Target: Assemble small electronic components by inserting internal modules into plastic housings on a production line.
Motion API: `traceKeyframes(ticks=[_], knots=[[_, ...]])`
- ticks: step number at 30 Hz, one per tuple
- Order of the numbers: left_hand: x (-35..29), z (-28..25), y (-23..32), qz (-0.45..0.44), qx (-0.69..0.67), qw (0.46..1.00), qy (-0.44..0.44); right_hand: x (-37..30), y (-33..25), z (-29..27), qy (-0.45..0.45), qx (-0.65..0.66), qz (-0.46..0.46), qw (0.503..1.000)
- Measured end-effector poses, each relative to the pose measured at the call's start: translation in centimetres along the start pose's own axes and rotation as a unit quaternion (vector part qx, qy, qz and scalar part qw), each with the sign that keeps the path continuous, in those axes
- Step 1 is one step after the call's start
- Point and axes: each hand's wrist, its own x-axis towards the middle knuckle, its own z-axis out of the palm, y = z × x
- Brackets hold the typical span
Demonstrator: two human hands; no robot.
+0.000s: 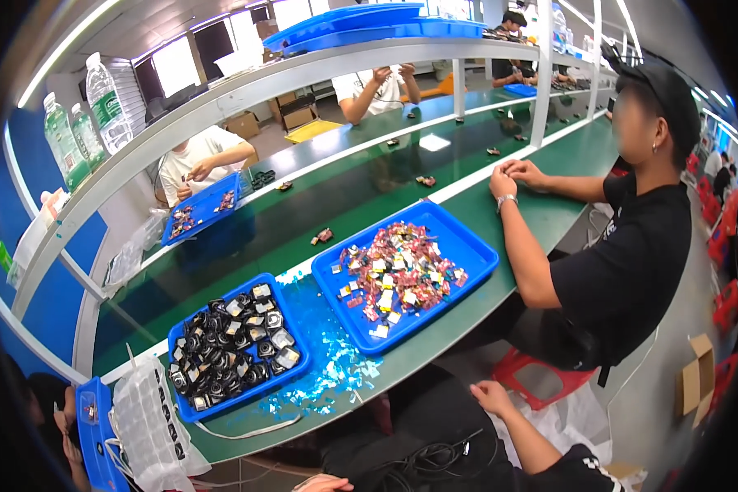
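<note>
Black cable (435, 461): lay loosely coiled over the person's dark-clothed lap, between the two hands.
Right hand (491, 398): hung over the lap, fingers slightly bent; whether its grip was apart or together, I could not tell.
Left hand (325, 484): showed only partly at the lower edge; its grip I could not tell.
Left blue tray (306, 354): sat on the green table (553, 215), heaped with black modules (230, 340).
Right blue tray (470, 246): held piled small red-and-yellow parts (402, 271).
Blue scraps (330, 369): littered the table between both trays.
</note>
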Motion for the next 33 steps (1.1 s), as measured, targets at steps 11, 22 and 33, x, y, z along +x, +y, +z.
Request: traceKeyframes(ticks=[11,22,33], knots=[[0.0,1.5,0.0,-0.128,0.084,0.985,-0.073,17.1,1.0,11.8,-0.148,0.341,0.005,0.928],[1.6,0.2,-5.4,-0.248,0.246,0.930,-0.113,42.6,-19.2,-22.8,0.421,-0.459,-0.228,0.748],[-4.2,-4.0,-14.7,-0.340,0.419,0.833,-0.122,43.4,-13.4,-15.7,0.423,-0.509,-0.270,0.699]])
